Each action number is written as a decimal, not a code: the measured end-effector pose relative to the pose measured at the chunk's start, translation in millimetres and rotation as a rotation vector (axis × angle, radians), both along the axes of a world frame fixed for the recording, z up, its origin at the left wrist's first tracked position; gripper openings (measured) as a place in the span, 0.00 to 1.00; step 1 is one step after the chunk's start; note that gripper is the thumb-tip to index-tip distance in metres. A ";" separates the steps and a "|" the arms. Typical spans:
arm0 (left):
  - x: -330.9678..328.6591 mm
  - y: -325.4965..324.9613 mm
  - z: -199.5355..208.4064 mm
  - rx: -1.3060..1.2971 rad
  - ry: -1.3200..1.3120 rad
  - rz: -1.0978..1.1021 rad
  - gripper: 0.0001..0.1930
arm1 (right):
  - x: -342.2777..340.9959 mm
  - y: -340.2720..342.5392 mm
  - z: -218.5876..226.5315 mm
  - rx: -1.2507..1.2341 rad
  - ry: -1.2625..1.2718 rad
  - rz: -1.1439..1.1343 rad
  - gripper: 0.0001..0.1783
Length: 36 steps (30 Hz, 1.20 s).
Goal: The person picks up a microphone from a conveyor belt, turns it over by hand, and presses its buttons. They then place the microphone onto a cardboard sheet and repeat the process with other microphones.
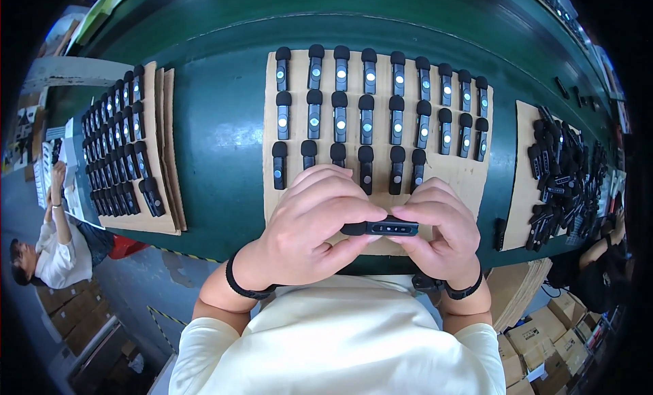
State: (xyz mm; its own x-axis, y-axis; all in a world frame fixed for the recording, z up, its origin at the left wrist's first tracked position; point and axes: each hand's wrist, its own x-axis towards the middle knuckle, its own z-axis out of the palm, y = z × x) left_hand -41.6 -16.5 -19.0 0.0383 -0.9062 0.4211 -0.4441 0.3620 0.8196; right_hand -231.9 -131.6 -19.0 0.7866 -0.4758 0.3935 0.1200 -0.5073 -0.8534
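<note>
Close in front of my chest, a small black wireless clip-on microphone with a foam cap (pixel 392 228) lies level between my two hands. My left hand (pixel 309 221) pinches its foam-capped end between thumb and fingers. At the other end, my right hand (pixel 441 225) grips the body the same way. The narrow side with small ports or buttons faces up. Just beyond my hands, a cardboard sheet (pixel 456 181) carries rows of like microphones (pixel 367 123), foam caps pointing away from me, many with a lit round spot. My left fingers partly cover the nearest row.
Stacked cardboard sheets with more microphones in rows (pixel 122 164) sit at the left of the green table (pixel 218 123). A heap of loose microphones (pixel 561 170) lies on cardboard at the right. One person (pixel 58 252) works far left, another (pixel 602 266) far right. Cardboard boxes (pixel 544 334) stand lower right.
</note>
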 end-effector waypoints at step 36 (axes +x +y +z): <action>-2.9 4.4 -3.0 0.197 -0.169 0.000 0.16 | -39.1 -5.1 -6.5 -0.147 0.157 -0.161 0.15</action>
